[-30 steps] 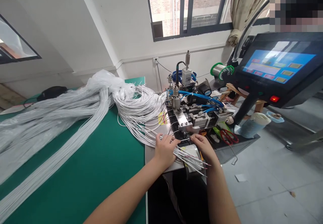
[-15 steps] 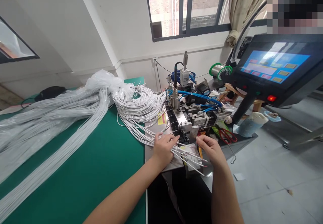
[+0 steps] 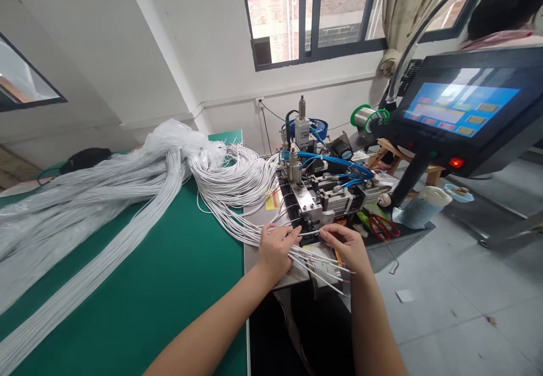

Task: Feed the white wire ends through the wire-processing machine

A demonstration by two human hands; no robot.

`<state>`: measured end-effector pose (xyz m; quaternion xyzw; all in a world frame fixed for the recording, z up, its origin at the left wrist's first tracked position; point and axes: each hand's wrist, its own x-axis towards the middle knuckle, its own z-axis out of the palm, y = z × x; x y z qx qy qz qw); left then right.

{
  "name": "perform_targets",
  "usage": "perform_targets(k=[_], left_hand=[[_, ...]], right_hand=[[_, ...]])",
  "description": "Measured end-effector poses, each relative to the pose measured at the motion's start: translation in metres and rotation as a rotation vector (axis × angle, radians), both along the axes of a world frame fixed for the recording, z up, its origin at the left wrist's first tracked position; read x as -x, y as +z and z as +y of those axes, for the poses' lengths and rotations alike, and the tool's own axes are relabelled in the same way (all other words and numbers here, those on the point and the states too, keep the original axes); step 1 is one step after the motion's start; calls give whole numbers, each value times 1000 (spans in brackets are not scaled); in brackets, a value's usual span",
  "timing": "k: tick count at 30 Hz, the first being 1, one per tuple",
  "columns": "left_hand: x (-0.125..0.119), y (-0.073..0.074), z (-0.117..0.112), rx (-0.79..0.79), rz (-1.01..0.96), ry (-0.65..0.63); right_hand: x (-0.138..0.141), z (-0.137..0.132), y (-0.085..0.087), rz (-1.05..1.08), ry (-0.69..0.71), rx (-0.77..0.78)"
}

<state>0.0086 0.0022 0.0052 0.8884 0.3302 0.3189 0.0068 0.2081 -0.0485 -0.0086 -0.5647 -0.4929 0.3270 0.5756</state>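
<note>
My left hand point(image 3: 276, 251) is closed over several white cables point(image 3: 237, 181) at the front of the small machine point(image 3: 309, 211). Their loose ends, some with reddish tips, fan out to the right past my fingers. Between thumb and fingertips, my right hand point(image 3: 345, 246) pinches the end of one white cable point(image 3: 311, 233), stretched level from the left hand at the machine's front edge. From the left hand the bundle runs back in loose coils beside the machine.
More cables in clear plastic point(image 3: 169, 138) lie across the green table point(image 3: 190, 291). At right stand a touch screen point(image 3: 462, 110), red-handled scissors point(image 3: 383, 227) and a solder-like wire spool point(image 3: 368, 118). A person point(image 3: 503, 11) is behind the screen.
My right hand has moved left towards the left hand and now pinches the end of a single cable. The left hand has stayed on the bundle. The machine's upright cylinder has shifted slightly left and down.
</note>
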Motion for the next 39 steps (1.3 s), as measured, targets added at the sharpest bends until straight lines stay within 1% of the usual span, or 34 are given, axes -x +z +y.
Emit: perform_targets(k=[3, 8, 13, 16, 18, 22, 24, 26, 29, 33, 39], left_hand=[[1, -2, 0, -4, -13, -7], [2, -6, 1, 0, 11, -26], [2, -5, 1, 37, 59, -40], [2, -2, 1, 51, 108, -64], [2, -1, 1, 50, 141, -76], [1, -2, 2, 41, 154, -81], [0, -3, 2, 39, 144, -75], [0, -4, 3, 34, 134, -64], [-1, -3, 3, 38, 145, -58], [-2, 0, 2, 57, 199, -58], [-1, 1, 2, 73, 234, -50]], right_hand=[[4, 4, -3, 6, -36, -25], [7, 3, 1, -47, 9, -47], [0, 2, 3, -48, 101, 28], [-6, 3, -1, -53, 116, 69], [-7, 4, -2, -120, 84, 71], [-7, 5, 0, -355, -7, 17], [-7, 4, 2, -446, -25, -6], [-7, 4, 3, -490, -26, -19], [-9, 7, 1, -483, -14, -17], [-13, 13, -7, -413, 15, 14], [-16, 21, -16, -200, 162, 38]])
